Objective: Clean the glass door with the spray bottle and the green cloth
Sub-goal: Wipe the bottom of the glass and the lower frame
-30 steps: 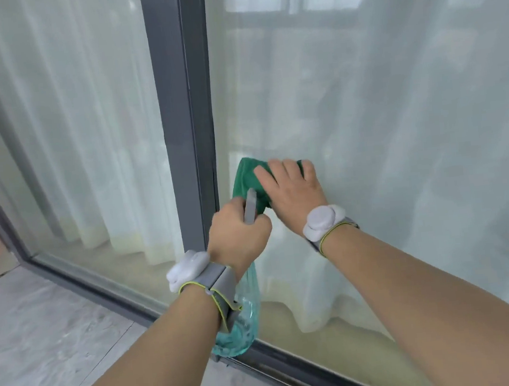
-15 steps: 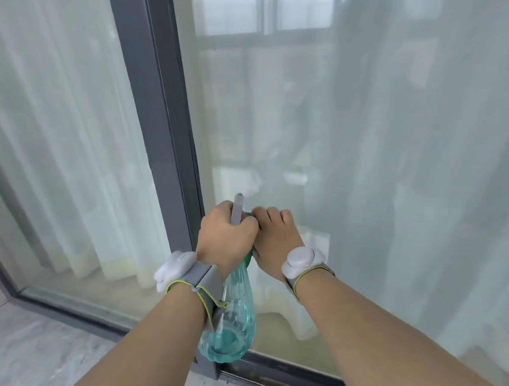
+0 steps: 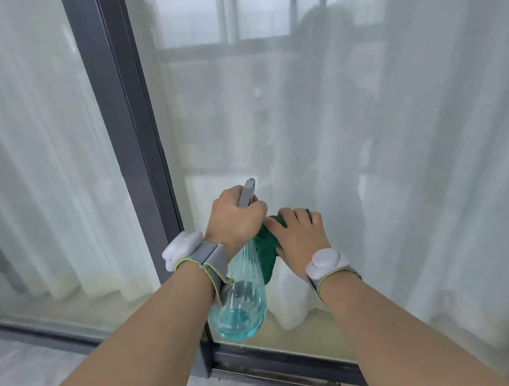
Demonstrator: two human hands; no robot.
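My left hand [image 3: 234, 218] grips the grey head of a clear spray bottle [image 3: 241, 300], which hangs below my fist with blue liquid at its bottom. Its nozzle points up toward the glass door [image 3: 316, 109]. Just to the right, my right hand [image 3: 299, 236] presses a green cloth [image 3: 266, 250] flat against the lower part of the glass, fingers spread over it. Most of the cloth is hidden under the hand and behind the bottle.
A dark grey door frame post [image 3: 125, 127] stands left of the hands, with a bottom track [image 3: 294, 366] along the floor. White sheer curtains [image 3: 429, 145] hang behind the glass. Grey marble floor [image 3: 21, 371] lies at the lower left.
My right hand with the cloth has slid down the glass from higher up, then a little to the right. The left hand keeps its grip on the bottle.
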